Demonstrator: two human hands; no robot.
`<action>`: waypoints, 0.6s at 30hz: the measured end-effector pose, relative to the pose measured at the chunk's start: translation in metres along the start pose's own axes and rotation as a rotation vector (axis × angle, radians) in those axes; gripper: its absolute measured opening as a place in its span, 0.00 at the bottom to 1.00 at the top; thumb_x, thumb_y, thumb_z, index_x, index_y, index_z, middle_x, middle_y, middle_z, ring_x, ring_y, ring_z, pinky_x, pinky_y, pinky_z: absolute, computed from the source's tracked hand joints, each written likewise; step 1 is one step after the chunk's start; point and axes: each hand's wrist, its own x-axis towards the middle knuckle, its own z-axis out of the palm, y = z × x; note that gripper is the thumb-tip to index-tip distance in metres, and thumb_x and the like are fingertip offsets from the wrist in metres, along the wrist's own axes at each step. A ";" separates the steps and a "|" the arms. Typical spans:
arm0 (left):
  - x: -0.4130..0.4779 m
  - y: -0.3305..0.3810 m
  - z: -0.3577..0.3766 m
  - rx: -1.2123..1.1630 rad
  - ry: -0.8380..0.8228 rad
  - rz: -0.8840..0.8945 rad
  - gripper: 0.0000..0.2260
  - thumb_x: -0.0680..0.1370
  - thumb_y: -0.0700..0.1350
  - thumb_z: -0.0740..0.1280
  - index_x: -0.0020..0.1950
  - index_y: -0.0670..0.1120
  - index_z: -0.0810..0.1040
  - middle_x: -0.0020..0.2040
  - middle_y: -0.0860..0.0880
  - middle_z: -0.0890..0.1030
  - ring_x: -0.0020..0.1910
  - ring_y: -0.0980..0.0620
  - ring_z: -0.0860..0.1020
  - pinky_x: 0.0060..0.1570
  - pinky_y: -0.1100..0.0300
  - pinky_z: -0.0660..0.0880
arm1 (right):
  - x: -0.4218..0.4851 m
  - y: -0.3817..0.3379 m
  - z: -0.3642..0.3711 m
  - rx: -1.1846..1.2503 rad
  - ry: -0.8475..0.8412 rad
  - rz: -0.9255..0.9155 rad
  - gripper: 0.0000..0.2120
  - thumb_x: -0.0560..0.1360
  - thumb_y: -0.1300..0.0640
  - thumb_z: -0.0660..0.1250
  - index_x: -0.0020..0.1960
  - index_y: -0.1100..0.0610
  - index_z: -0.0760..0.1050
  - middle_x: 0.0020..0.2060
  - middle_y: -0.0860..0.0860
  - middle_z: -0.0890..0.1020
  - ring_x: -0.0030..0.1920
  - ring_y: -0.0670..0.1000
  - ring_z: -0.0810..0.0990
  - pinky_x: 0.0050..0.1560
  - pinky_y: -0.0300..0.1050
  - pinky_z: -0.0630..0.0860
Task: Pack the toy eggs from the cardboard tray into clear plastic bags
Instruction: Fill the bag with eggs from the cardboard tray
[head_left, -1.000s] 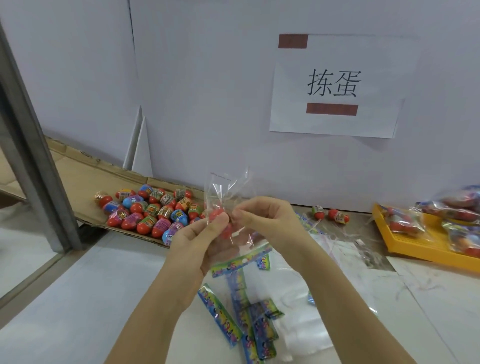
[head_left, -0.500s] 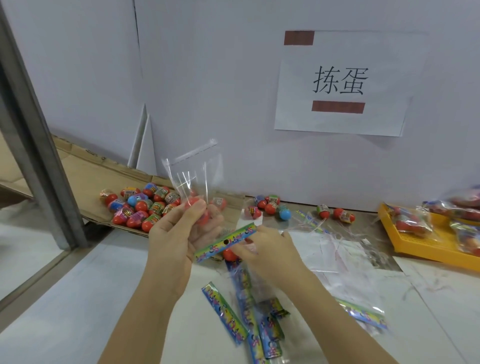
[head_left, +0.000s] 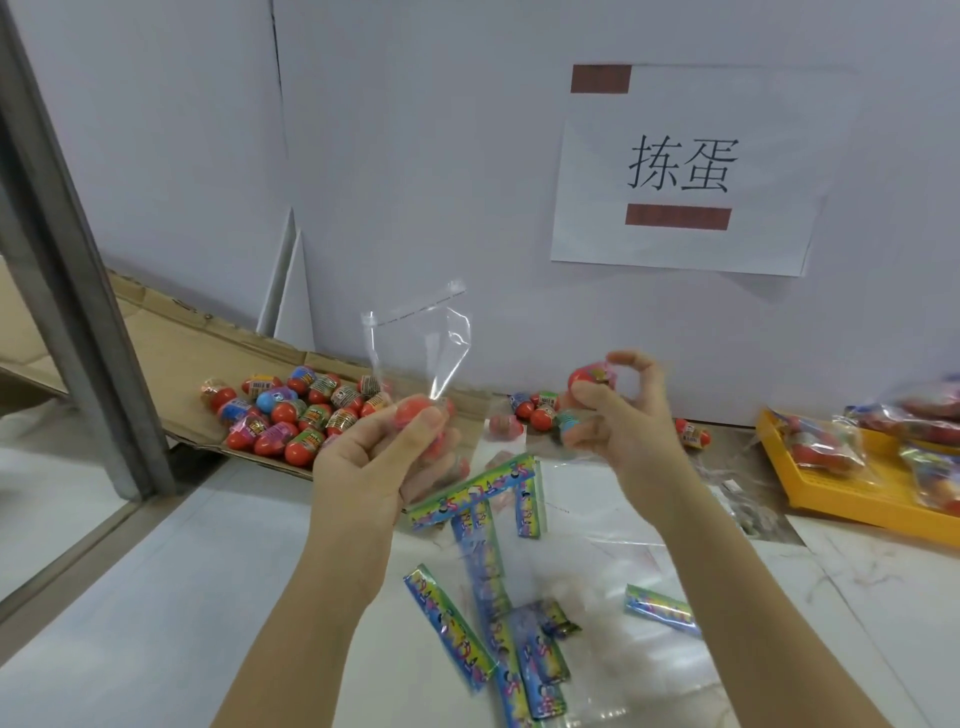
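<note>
Pale wall (head_left: 415, 156) with a vertical seam; paper sign (head_left: 769, 156) fixed with brown tape strips. Grey metal post (head_left: 67, 291) at left. White marbled surface (head_left: 156, 597), evenly lit.

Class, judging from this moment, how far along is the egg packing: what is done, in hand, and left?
Done: filled bags lie in the yellow tray. In hand: the left hand holds a clear bag with red eggs inside, the right hand holds another egg. Left: many loose eggs on the cardboard tray.
</note>
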 end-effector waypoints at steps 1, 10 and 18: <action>0.000 0.000 0.000 0.023 -0.005 0.002 0.11 0.62 0.46 0.74 0.43 0.46 0.86 0.42 0.43 0.86 0.39 0.48 0.85 0.35 0.62 0.80 | -0.001 -0.009 -0.001 0.005 -0.011 -0.026 0.20 0.74 0.68 0.68 0.54 0.45 0.70 0.40 0.57 0.81 0.26 0.52 0.77 0.30 0.44 0.78; -0.015 -0.005 0.014 0.303 -0.202 0.100 0.18 0.60 0.53 0.76 0.48 0.51 0.84 0.41 0.47 0.86 0.40 0.52 0.85 0.40 0.64 0.80 | -0.048 -0.072 0.028 -0.258 -0.195 -0.594 0.11 0.78 0.53 0.61 0.58 0.41 0.71 0.41 0.46 0.82 0.36 0.49 0.79 0.32 0.40 0.76; -0.017 -0.006 0.012 0.306 -0.328 0.109 0.16 0.61 0.48 0.76 0.49 0.50 0.85 0.39 0.49 0.86 0.39 0.55 0.83 0.40 0.67 0.78 | -0.046 -0.070 0.025 -0.527 -0.194 -0.599 0.07 0.77 0.52 0.66 0.52 0.44 0.70 0.45 0.43 0.85 0.48 0.50 0.82 0.48 0.44 0.78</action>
